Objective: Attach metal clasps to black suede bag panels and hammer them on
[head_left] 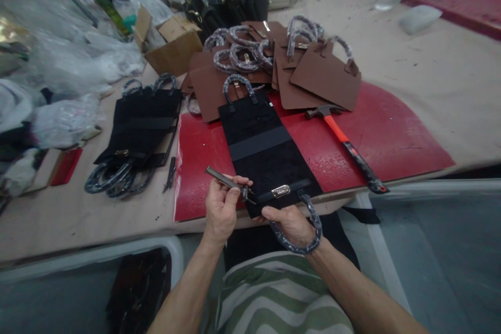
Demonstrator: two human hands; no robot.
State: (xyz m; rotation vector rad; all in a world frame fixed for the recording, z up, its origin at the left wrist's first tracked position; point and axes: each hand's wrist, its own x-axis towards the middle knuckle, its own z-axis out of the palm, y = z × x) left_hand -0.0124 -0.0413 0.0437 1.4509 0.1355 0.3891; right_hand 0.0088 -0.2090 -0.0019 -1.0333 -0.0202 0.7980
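A flat black bag panel (pixel 261 143) with a wrapped handle at each end lies lengthwise on a red mat (pixel 376 135). My left hand (pixel 222 207) holds a slim grey metal punch tool (pixel 219 176) at the panel's near left corner. My right hand (pixel 287 222) grips the panel's near edge, just below a thin strap with a silver metal clasp (pixel 281 191). The near wrapped handle (pixel 303 232) loops around my right wrist.
A hammer (pixel 344 143) with an orange and black grip lies on the mat to the right. Brown bag panels (pixel 324 75) with wrapped handles are piled behind. Finished black panels (pixel 136 130) are stacked at left, beside a cardboard box (pixel 174 47) and plastic bags (pixel 66 62).
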